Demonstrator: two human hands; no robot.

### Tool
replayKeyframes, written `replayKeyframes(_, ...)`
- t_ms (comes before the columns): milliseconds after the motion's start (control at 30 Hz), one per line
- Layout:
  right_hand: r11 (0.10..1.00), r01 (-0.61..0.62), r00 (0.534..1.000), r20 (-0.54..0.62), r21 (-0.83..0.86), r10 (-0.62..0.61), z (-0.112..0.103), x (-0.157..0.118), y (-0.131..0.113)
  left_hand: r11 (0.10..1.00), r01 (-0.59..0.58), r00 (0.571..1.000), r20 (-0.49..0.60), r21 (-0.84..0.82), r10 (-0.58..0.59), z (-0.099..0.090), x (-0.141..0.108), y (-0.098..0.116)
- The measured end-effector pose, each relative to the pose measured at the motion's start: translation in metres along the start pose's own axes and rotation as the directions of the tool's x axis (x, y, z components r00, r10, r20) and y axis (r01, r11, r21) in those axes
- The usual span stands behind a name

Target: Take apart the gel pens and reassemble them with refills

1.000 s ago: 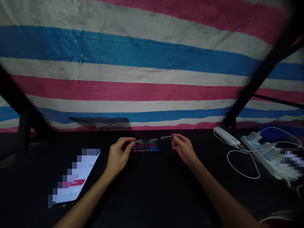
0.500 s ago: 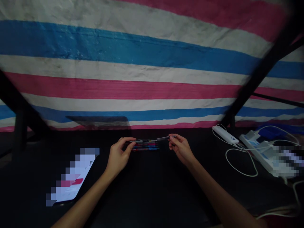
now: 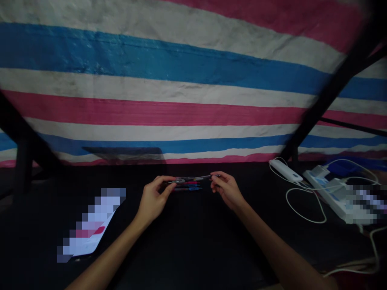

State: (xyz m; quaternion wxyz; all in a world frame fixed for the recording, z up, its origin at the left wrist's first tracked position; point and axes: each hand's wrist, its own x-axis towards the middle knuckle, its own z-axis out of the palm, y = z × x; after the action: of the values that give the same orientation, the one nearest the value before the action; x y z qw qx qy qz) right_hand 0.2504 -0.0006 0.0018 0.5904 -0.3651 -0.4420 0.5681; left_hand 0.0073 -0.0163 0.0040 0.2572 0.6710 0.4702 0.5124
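My left hand (image 3: 153,199) is closed in a pinch, thumb and fingers on the left end of a clear-and-grey pen (image 3: 180,181). My right hand (image 3: 229,191) pinches the right end of a dark, slim pen (image 3: 204,177), whose other end points left and meets or overlaps the tip area of the pens near my left hand. Just below lie a pen with a red part (image 3: 194,183) and a pen with a blue part (image 3: 194,188), side by side on the black table (image 3: 193,241). Fine details are too dim to make out.
A lit phone (image 3: 98,231), partly pixelated, lies left of my left forearm. On the right are a white power bank or adapter (image 3: 286,170), a white power strip (image 3: 328,195) and looping white cables (image 3: 305,221). Behind the table hangs a striped sheet (image 3: 181,112), with dark frame bars (image 3: 317,104).
My right hand has moved slightly left with its pen, which now overlaps the other pens more. My left hand's fingertips have shifted slightly right and down. The view has shifted a little.
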Motion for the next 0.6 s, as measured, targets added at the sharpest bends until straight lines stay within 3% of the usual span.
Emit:
replayKeyframes(167, 0.998, -0.015, 0.999, 0.043, -0.069, 0.018, 0.003, -0.002, 0.007, 1.000, -0.025, 0.995, 0.101, 0.000, 0.025, 0.007, -0.004, 0.001)
replayKeyframes(267, 0.974, -0.014, 0.999, 0.046, -0.228, 0.025, 0.002, -0.002, 0.011, 0.996, -0.071, 0.993, 0.094, 0.051, 0.066, 0.006, -0.005, 0.001)
replayKeyframes(400, 0.906, -0.098, 0.990, 0.048, -0.413, 0.129, 0.005, -0.003, 0.011, 0.996, -0.081, 0.994, 0.071, 0.046, 0.078, 0.004, -0.004, -0.001)
replayKeyframes(467, 0.918, -0.080, 0.989, 0.081, -0.388, 0.121, 0.006, -0.005, 0.008, 0.998, -0.055, 0.997, 0.057, 0.019, 0.054, 0.002, -0.002, -0.002)
replayKeyframes(600, 0.957, 0.078, 0.982, 0.186, -0.281, -0.026, 0.004, -0.006, 0.000, 0.999, 0.027, 0.999, 0.027, -0.048, -0.025, -0.001, 0.001, -0.001)
